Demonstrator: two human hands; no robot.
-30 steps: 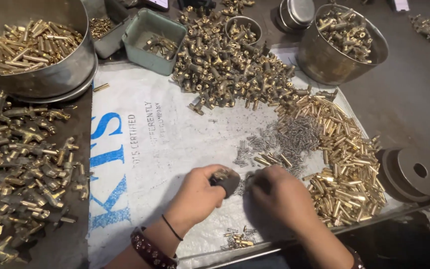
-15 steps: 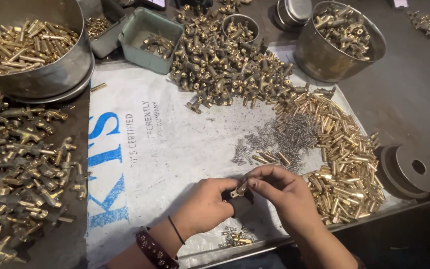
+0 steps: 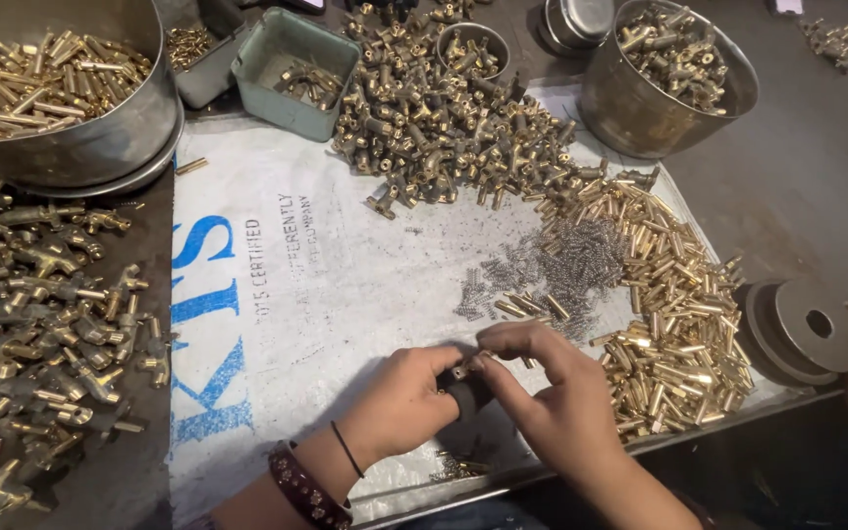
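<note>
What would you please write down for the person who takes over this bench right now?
Left hand grips a small dark round block. Right hand pinches a small brass pin at the block's top. Pile of straight brass pins and heap of small grey wire springs lie right of the hands on the white printed sack. Done: a few pieces by the near tray edge. Left: both heaps remain large.

Your left hand (image 3: 406, 400) and right hand (image 3: 552, 397) hide most of the small dark piece (image 3: 465, 391) pinched between them, and the big steel bowl (image 3: 71, 147) runs off the picture's top-left edge.
</note>
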